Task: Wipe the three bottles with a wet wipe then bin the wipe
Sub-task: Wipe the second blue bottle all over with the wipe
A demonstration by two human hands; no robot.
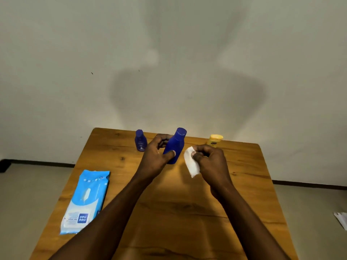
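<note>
My left hand (155,158) grips a tall blue bottle (176,142) round its lower body and holds it tilted above the wooden table (169,203). Just right of that bottle, my right hand (210,162) pinches a white wet wipe (190,164), which hangs down from my fingers and does not touch the bottle. A small blue bottle (140,140) stands upright at the table's far edge, left of my hands. A yellow bottle (215,140) stands at the far edge on the right.
A light blue pack of wet wipes (85,201) lies flat near the table's left edge. Behind the table rises a plain wall. White paper (341,220) lies on the floor at the far right. No bin is in view.
</note>
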